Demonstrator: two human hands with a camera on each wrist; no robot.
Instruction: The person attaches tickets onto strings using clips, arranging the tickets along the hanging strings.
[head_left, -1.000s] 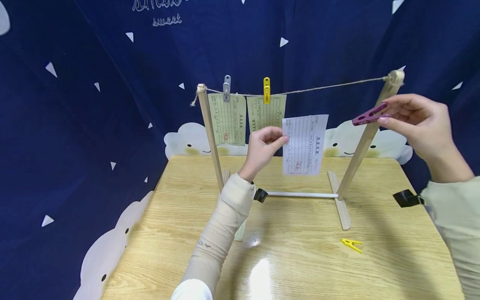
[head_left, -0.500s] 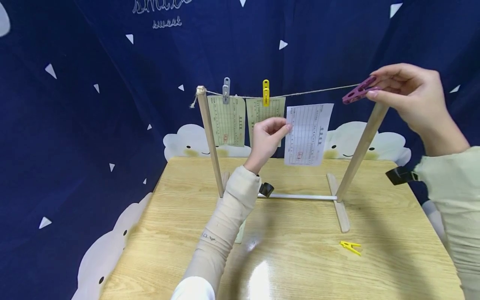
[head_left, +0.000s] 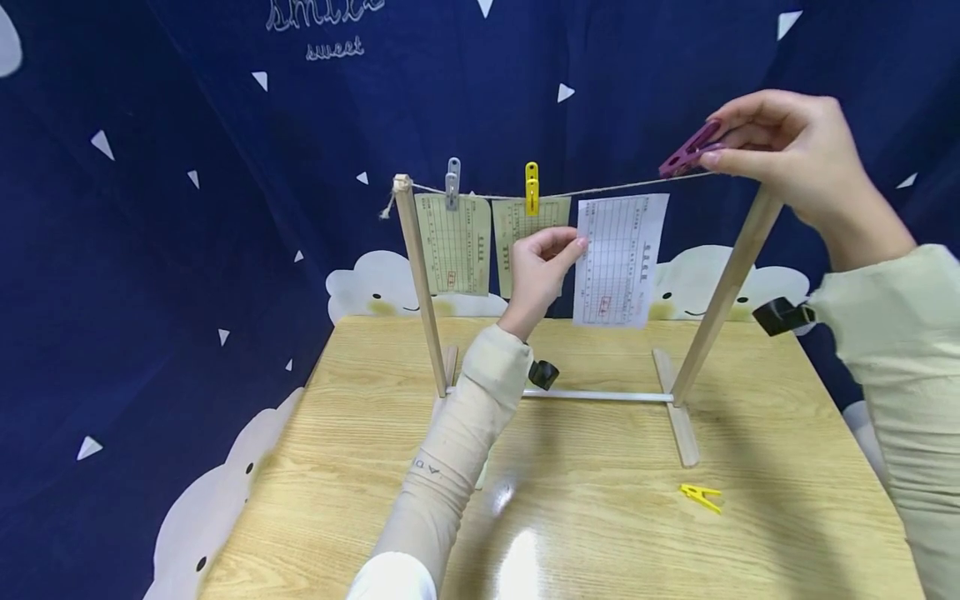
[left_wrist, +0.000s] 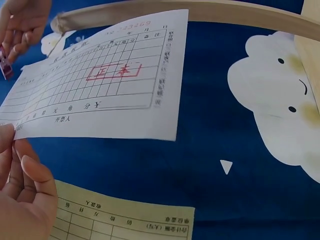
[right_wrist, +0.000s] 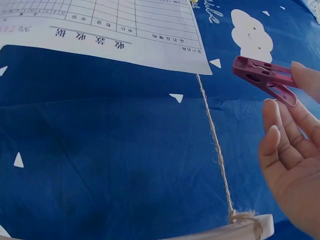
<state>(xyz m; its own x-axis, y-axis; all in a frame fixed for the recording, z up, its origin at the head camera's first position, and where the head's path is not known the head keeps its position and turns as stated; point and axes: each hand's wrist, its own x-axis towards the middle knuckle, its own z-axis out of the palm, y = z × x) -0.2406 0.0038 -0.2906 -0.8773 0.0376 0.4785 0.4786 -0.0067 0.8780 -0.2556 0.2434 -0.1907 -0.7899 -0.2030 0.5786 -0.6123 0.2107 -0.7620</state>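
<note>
Between thumb and fingers, my left hand pinches the left edge of a white printed receipt sheet. The sheet hangs upright, its top edge close below the twine line; whether it touches the twine I cannot tell. My right hand holds a purple clothespin by its handle ends, above the line to the right of the sheet. To the left, a grey clothespin and a yellow clothespin each hold a yellowish receipt sheet on the twine. My left hand partly covers the second yellowish sheet.
Two wooden posts carry the twine, joined low down by a white rod. A loose yellow clothespin lies on the wooden table. Something pale green shows partly behind my left forearm. A blue curtain hangs behind.
My left hand has raised the white receipt toward the twine. My right hand has moved up and left with the purple clothespin, from beside the right post to above the line.
</note>
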